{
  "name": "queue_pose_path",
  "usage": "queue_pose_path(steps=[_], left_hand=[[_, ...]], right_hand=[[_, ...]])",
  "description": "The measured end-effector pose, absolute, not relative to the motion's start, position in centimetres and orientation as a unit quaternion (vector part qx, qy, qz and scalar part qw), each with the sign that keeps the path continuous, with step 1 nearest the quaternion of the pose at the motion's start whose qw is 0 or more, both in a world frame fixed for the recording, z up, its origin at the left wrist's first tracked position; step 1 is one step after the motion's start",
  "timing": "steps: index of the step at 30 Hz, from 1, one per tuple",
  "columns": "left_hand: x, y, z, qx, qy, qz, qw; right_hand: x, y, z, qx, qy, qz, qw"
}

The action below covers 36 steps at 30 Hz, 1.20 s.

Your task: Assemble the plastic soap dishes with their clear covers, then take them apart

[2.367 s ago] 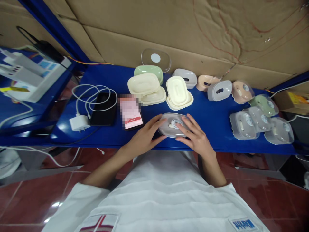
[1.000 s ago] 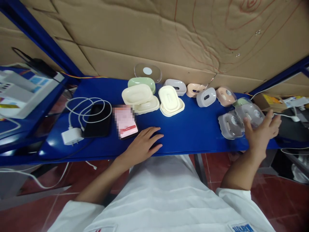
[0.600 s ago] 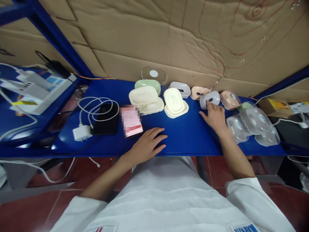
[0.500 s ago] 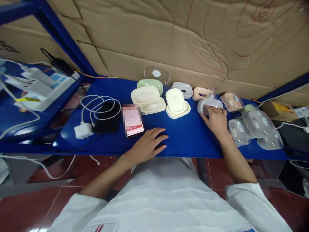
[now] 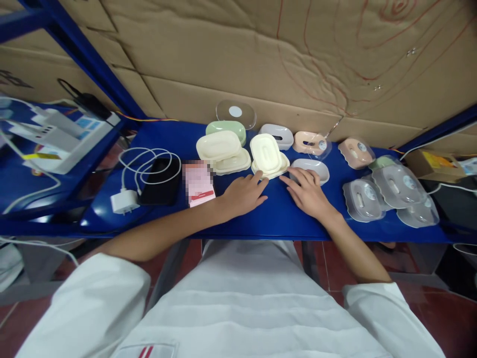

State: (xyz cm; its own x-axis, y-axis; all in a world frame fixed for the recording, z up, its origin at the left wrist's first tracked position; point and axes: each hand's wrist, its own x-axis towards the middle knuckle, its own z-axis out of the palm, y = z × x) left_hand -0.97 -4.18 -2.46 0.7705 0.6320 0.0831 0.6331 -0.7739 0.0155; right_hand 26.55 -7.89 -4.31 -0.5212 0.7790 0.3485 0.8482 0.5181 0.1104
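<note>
My left hand point(image 5: 244, 196) lies low over the blue table, fingers spread, its fingertips at the front edge of a cream soap dish point(image 5: 269, 151). That dish rests tilted on another cream dish piece point(image 5: 282, 169). My right hand point(image 5: 307, 194) is open, its fingertips close to the right side of the cream pieces. Just behind its fingers sits a pale grey soap dish point(image 5: 321, 170), partly covered by the hand. Whether the fingertips touch the dishes I cannot tell. Nothing is held in either hand.
Cream point(image 5: 219, 145) and green point(image 5: 227, 130) dishes stand left, with a clear lid point(image 5: 235, 113) behind. Grey point(image 5: 286, 135) and peach point(image 5: 305, 141) dishes line the back. Several clear-lidded dishes point(image 5: 363, 199) lie right. A phone point(image 5: 199, 184), black device point(image 5: 160, 184) and white charger point(image 5: 124, 201) occupy the left.
My right hand has left the pale grey dish and moved left toward the cream pieces. My left hand has moved forward and right to them. The camera view has shifted slightly.
</note>
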Motion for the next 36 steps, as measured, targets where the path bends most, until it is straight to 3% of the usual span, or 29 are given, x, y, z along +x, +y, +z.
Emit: queue_pose_path(steps=[10, 15, 24, 30, 36], left_hand=[[-3.7, -5.3, -4.1, -0.97, -0.213, -0.096, 0.071], [-5.1, -5.6, -3.9, -0.967, -0.201, -0.134, 0.079], [-5.2, -5.1, -4.4, -0.975, -0.134, -0.168, 0.056], [-4.8, -5.0, -4.5, -0.977, -0.157, -0.145, -0.004], [-5.1, -4.3, -3.6, -0.969, -0.177, -0.169, 0.01]], right_hand=[[23.0, -4.2, -3.3, -0.405, -0.9, -0.099, 0.123], [25.0, -4.2, -2.3, -0.477, -0.862, -0.102, 0.14], [31.6, -13.7, -4.0, -0.65, -0.739, -0.084, 0.157], [26.9, -17.0, -4.2, -0.634, -0.728, -0.066, 0.253], [21.9, -14.6, -3.5, -0.524, -0.827, -0.012, 0.204]])
